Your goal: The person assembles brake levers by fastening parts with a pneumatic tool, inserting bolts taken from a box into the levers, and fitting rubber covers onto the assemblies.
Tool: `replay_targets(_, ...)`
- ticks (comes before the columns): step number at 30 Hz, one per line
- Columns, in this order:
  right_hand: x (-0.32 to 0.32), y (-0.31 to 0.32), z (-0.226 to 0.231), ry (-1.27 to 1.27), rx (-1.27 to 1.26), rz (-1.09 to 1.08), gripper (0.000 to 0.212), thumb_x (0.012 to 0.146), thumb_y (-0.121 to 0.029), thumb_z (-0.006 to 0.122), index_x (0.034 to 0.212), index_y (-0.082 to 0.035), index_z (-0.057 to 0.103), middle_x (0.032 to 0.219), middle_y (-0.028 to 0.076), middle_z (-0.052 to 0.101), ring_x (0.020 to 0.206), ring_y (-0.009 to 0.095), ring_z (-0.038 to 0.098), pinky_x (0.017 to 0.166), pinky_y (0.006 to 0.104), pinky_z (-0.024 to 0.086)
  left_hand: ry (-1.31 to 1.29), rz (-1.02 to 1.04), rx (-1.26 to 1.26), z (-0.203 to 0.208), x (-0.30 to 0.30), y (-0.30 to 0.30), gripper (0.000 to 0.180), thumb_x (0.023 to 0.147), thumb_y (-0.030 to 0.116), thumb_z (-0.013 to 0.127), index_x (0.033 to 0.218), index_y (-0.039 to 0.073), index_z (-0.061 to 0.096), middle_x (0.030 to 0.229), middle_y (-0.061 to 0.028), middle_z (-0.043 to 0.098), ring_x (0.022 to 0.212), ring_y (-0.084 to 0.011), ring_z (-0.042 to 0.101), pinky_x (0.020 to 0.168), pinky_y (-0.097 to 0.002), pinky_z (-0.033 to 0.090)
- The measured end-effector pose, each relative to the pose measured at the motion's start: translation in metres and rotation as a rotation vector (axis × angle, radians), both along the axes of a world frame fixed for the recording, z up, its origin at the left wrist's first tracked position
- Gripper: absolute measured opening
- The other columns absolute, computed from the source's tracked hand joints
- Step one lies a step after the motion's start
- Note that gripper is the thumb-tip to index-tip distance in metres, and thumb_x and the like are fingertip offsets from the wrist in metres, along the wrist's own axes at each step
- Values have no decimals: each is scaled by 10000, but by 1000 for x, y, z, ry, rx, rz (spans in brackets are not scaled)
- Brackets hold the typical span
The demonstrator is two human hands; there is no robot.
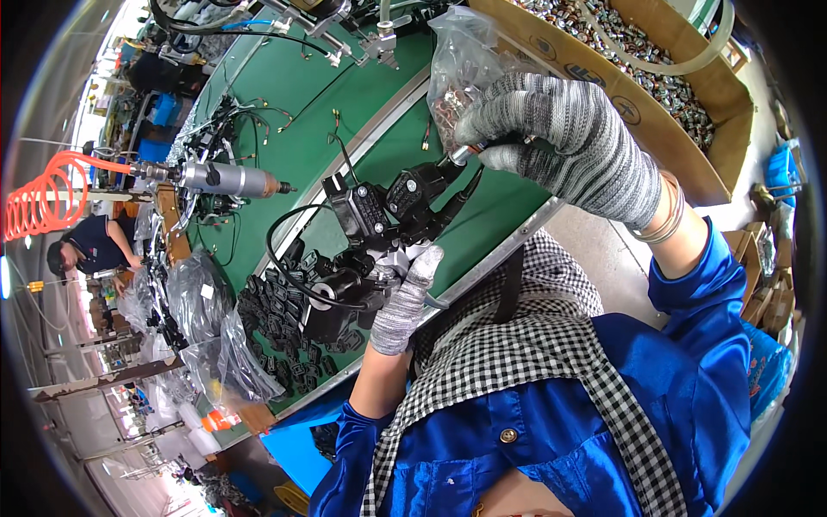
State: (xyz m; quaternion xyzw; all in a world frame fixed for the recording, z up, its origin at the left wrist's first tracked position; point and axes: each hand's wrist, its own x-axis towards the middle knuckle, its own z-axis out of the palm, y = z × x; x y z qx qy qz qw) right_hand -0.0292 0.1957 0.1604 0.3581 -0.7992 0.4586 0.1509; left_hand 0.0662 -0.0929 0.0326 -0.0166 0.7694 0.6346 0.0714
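My left hand (408, 300), in a grey knitted glove, grips a black assembly (370, 220) from below. The assembly has boxy housings, lever-like arms and a looped black cable, and looks like a handlebar control unit. My right hand (568, 142), in a striped grey glove, pinches a short shiny metal cylinder (463, 156) with a dark part running back between the fingers. The cylinder's tip meets the upper right end of the assembly. Its full shape is hidden by my fingers. Beneath and left of the assembly lies a pile of small black plastic parts (284, 353).
An air screwdriver (228, 179) on an orange coiled hose (60, 185) hangs at left. A clear bag of small parts (461, 73) and a carton of metal pieces (732, 164) stand beyond my right hand. Wire harnesses lie on the green bench (310, 82). Another person (95, 246) works far left.
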Motion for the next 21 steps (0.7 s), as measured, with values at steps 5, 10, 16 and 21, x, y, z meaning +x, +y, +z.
replay_targets(5,-1,8,5,-7,112,39,183,869,-110,733,1048,-73,720,958,127,702,901,301,686,811,379,550,3,-9,-71,8,-2,-1,241,904,56,749,1107,97,627,1032,-12,657,851,-110,634,671,-287,560)
replay_targets(10,-2,2,-4,49,135,-65,232,894,-241,723,1026,-51,698,905,155,677,839,341,673,752,404,548,73,38,-1,15,-3,4,192,891,84,771,1015,143,636,963,21,631,829,-104,592,669,-288,517)
replay_targets(16,-1,-8,-15,137,181,-217,307,965,-357,622,914,-58,666,746,159,622,735,368,652,668,437,533,204,3,-481,16,-9,6,355,896,173,768,1198,82,605,1076,-52,659,955,-179,613,838,-349,490)
replay_targets(21,-4,-11,-25,-125,218,-206,376,1013,-387,537,962,-45,682,725,168,631,660,358,627,605,440,505,88,198,-127,11,-11,5,225,889,256,782,1009,70,740,829,-23,641,740,-145,572,682,-327,451)
